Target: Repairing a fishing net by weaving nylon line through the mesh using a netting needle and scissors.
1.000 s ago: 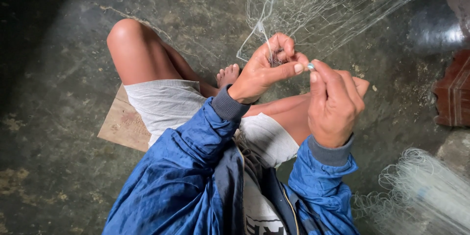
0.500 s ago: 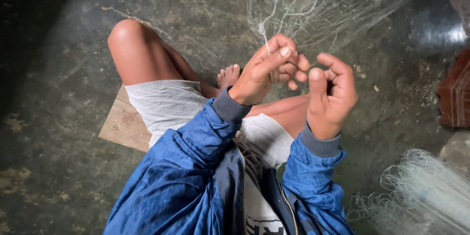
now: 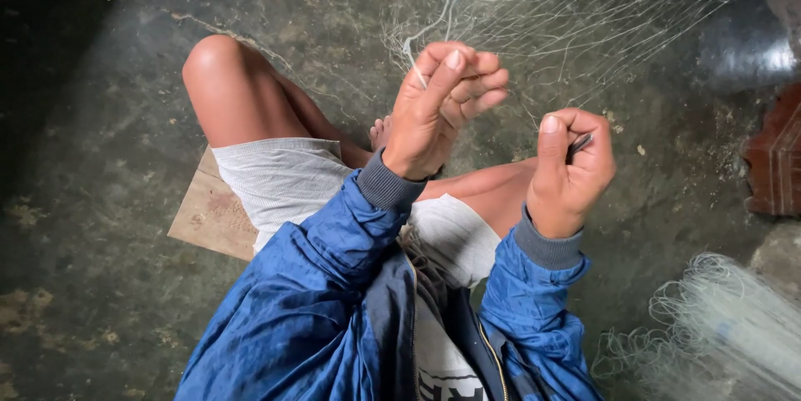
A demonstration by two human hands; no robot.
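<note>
A thin pale fishing net hangs stretched in front of me, filling the upper right. My left hand is raised with its fingers curled around strands of that net. My right hand is closed a little lower and to the right, pinching a small dark tool between thumb and fingers. The two hands are apart. Both arms wear blue jacket sleeves with grey cuffs. I sit cross-legged in white shorts, bare knee up at the left.
I sit on a piece of cardboard laid on a rough concrete floor. A heap of bunched net lies at the lower right. A reddish-brown object stands at the right edge.
My hands, touching a second ago over a pale strand, have drawn apart. The right hand has moved right and down and closed into a fist; the left stays up in the net.
</note>
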